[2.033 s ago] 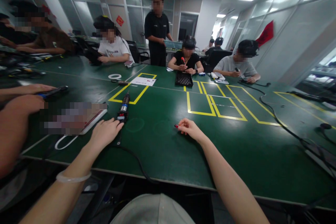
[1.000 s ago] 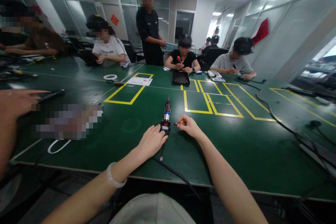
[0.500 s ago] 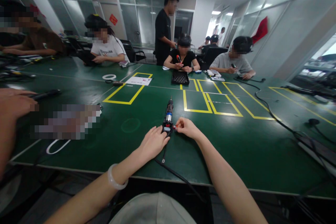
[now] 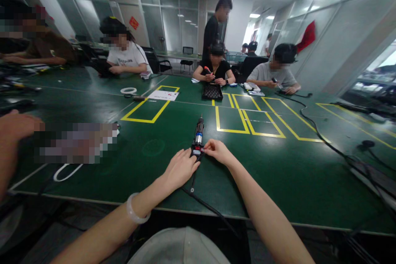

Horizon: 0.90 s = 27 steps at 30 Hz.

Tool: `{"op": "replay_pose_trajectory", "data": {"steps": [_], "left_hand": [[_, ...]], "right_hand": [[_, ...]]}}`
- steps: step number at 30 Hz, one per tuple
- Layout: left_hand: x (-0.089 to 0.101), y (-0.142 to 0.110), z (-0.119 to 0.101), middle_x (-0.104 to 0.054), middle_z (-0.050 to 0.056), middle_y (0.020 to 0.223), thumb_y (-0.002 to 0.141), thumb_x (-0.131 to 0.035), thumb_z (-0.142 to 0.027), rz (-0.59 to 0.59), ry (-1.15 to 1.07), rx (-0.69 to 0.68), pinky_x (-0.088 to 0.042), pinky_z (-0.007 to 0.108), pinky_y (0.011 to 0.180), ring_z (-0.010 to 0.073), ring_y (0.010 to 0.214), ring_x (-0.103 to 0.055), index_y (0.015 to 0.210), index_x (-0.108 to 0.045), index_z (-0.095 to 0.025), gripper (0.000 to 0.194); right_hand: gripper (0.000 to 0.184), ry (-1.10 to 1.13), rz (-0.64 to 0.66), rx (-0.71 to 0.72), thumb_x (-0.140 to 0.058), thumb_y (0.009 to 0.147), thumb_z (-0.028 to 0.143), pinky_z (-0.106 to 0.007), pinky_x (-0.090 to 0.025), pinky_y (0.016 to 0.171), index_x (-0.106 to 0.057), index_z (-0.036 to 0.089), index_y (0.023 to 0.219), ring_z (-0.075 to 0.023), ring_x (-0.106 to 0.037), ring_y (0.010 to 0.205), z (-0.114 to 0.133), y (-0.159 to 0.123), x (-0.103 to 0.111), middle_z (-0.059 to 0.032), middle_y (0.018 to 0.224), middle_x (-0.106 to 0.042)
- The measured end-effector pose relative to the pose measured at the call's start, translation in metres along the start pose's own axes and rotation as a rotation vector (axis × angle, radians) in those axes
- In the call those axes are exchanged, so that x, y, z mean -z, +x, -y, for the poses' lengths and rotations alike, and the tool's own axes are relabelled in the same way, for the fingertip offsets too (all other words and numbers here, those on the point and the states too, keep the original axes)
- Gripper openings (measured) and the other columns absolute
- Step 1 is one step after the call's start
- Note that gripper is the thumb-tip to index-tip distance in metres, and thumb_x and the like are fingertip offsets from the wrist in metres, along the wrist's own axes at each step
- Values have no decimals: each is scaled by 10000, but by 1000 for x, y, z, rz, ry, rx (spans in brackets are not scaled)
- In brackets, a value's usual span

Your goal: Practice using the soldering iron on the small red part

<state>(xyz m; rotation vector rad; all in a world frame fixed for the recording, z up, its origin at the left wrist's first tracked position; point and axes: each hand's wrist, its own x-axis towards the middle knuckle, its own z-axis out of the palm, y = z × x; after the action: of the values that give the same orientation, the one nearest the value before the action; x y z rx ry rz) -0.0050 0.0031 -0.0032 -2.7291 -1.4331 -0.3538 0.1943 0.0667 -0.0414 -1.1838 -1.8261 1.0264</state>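
An electric screwdriver (image 4: pixel 199 134) lies on the green table (image 4: pixel 148 189), its bit pointing away from me and its inner parts exposed: a silver motor section with a blue band and a red piece lower down. Over its near end lies my left hand (image 4: pixel 179 169), the fingers closed on the housing and holding it against the table. My right hand (image 4: pixel 219 151) pinches a small red part at the housing's right side; the fingertips mostly hide it. A black cable (image 4: pixel 210 206) runs from near the left hand over the table's front edge.
Yellow tape rectangles (image 4: pixel 233 132) mark the table. At left are a co-worker's hand (image 4: pixel 17 132), a blurred-out item (image 4: pixel 80 142) and a white loop (image 4: pixel 64 178). Across the table, a black tray (image 4: pixel 212 92) stands before a seated person. Black cables (image 4: pixel 334 144) cross the right side.
My right hand has shifted slightly left, bringing the small red part up against the housing. My left hand stays put. A standing person behind the table has moved right.
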Motion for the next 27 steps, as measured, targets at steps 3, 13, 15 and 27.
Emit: {"op": "replay_pose_trajectory", "data": {"steps": [3,13,15,27], "left_hand": [[-1,0,0,-644,108,1133,942,-415,-351,-9,13,-6,-387,432,1033,237,1084,-594,930,-676,-179,313],[0,0,-4,-634,137,1162,931,-437,-349,-27,-16,7,-381,452,1031,263,1108,-588,932,-676,-169,299],[0,0,-3,-636,140,1155,933,-430,-351,-25,-26,6,-375,457,1034,265,1104,-588,922,-673,-167,305],[5,30,25,-645,112,1010,930,-274,-574,2,-101,279,-509,406,739,287,916,-637,1250,-482,-213,525]], "right_hand": [[163,-54,-22,20,-649,755,304,-219,-382,559,-560,168,771,-109,-513,578,4,0,-1,30,637,-569],[119,-193,-137,-87,-620,736,216,-217,-328,538,-511,182,705,-103,-477,536,16,3,-12,50,593,-539],[128,-170,-143,-74,-624,737,233,-218,-333,541,-509,185,711,-105,-480,536,16,2,-12,52,587,-536],[56,-144,-136,53,-490,816,223,-230,-362,576,-523,192,783,-127,-505,589,12,-1,-16,31,647,-564]]}}
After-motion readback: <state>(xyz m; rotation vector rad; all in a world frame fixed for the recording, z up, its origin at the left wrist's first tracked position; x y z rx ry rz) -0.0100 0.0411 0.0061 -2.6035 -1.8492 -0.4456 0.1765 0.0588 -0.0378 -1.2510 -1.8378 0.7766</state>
